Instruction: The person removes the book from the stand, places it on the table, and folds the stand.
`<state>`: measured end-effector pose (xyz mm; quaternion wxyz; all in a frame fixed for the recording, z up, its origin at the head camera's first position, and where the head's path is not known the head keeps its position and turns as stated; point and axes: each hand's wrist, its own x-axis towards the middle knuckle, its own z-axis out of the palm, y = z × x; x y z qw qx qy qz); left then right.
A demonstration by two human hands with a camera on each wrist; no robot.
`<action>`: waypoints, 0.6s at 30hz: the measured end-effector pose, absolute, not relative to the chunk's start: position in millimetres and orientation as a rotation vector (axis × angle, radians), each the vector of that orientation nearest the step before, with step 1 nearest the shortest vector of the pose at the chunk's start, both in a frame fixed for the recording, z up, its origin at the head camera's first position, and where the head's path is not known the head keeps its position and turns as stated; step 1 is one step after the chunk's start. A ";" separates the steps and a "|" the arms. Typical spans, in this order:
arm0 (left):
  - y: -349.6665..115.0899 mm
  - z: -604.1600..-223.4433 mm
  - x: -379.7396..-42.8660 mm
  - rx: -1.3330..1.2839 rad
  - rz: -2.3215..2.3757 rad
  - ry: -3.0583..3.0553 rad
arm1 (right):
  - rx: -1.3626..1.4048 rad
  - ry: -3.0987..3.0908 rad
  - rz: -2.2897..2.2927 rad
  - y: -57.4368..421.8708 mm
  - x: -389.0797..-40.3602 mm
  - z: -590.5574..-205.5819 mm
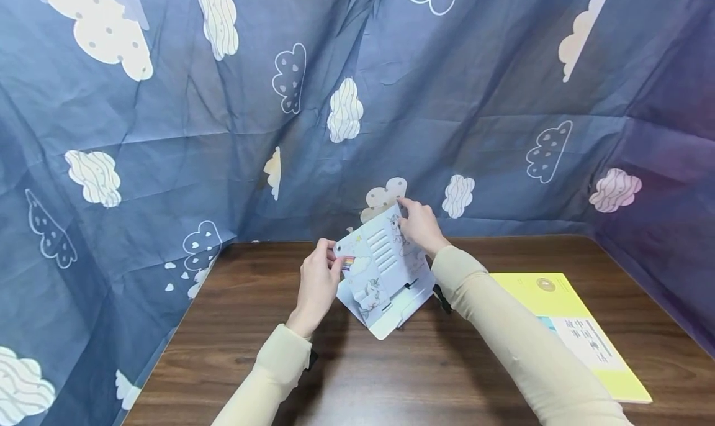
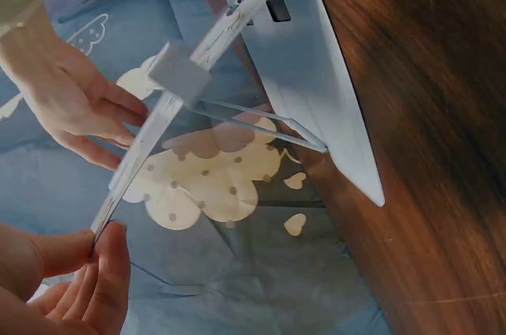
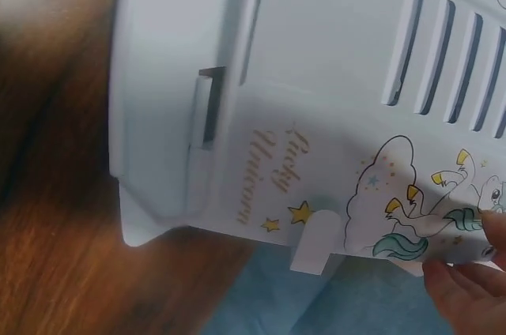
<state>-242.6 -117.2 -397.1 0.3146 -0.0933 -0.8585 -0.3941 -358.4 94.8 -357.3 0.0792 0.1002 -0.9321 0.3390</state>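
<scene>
A white book stand point(image 1: 393, 274) with slots and unicorn pictures is on the brown table, its back panel leaning up from a flat base point(image 1: 385, 326). My left hand point(image 1: 318, 280) pinches the panel's upper left corner between thumb and fingers. At the upper right edge, my right hand point(image 1: 423, 227) holds the panel, thumb on the printed front and fingers behind in the right wrist view. The left wrist view shows the panel edge-on, with a wire prop point(image 2: 304, 136) behind it reaching down to the base. A small white clip point(image 3: 315, 240) sits over the panel's side edge.
A yellow book point(image 1: 530, 289) with a white label lies on the table point(image 1: 234, 326) to the right, partly under my right forearm. Dark blue cloth point(image 1: 313, 184) with cloud prints hangs behind the table and along both sides.
</scene>
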 end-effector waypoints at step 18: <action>-102.6 -387.8 -202.4 -0.434 -0.935 -2.302 | 0.547 -2.805 0.908 76.5 -369.4 -357.2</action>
